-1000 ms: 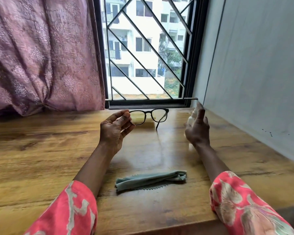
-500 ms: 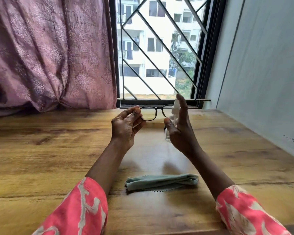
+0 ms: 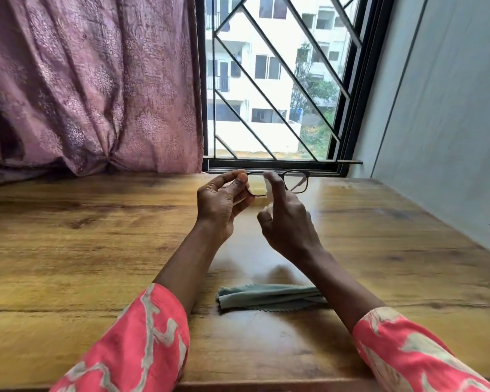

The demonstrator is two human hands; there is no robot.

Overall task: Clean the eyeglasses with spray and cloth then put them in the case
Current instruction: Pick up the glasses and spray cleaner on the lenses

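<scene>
Here are the eyeglasses point(image 3: 290, 182), black-framed, held up off the surface just in front of the window sill, lenses turned toward the person so both sit square to the spray. The left hand point(image 3: 219, 202) has them, its grip pinching the frame's left end between thumb and fingertips, which keeps the fingers off the glass and leaves the lenses open to be wetted. Right beside it comes the right hand point(image 3: 285, 222), curled round a small pale spray bottle point(image 3: 269, 193) that is mostly hidden by the fingers, with the forefinger raised over its top; that looks like the stance for pressing the nozzle, though whether it is pressing I cannot tell. The bottle sits close to the left lens, partly across it from this angle. So by my reading the spraying step is in hand and the wiping not yet begun. The cloth point(image 3: 269, 297), grey-green and folded, with a zigzag edge, lies near the person between the two forearms, ready for pick-up. No case shows anywhere. The surface point(image 3: 82, 264) is glossy wood-grain, catching window light. Behind it, a mauve patterned curtain point(image 3: 91, 80) on the left, a black diagonal window grille point(image 3: 277, 80), pale wall point(image 3: 450, 108) to the right
</scene>
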